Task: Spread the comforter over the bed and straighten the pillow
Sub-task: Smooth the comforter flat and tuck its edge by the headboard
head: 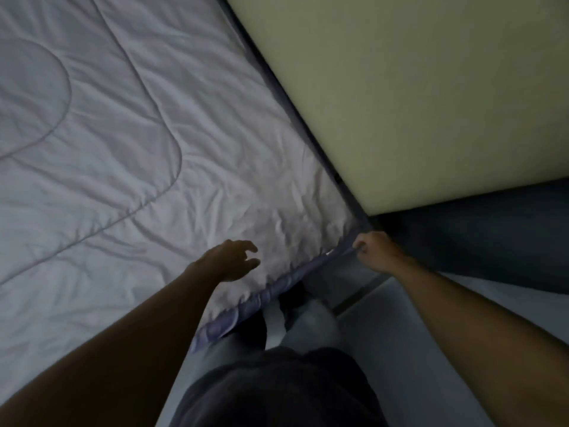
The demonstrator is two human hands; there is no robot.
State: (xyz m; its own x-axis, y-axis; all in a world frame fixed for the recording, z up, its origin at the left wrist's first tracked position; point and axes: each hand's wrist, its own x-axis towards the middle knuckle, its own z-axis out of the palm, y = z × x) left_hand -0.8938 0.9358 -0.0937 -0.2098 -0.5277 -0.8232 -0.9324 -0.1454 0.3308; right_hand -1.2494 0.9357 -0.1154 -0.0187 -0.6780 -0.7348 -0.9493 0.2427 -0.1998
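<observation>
Right hand [374, 251] pinches the comforter [138, 143] corner to square it at the wall [415, 87]; left hand [234, 260] hovers, fingers loosely spread

The head view was dim throughout, with a bluish cast. The brightest patch lay on the comforter [292, 211] near the bed's corner by the wall [415, 103], and light fell off toward the left edge. The left hand [229, 260] and its forearm were in deep shadow; the right hand [374, 252] was better lit. Detail was soft and slightly blurred. Straight edges bowed slightly toward the frame's borders.
</observation>
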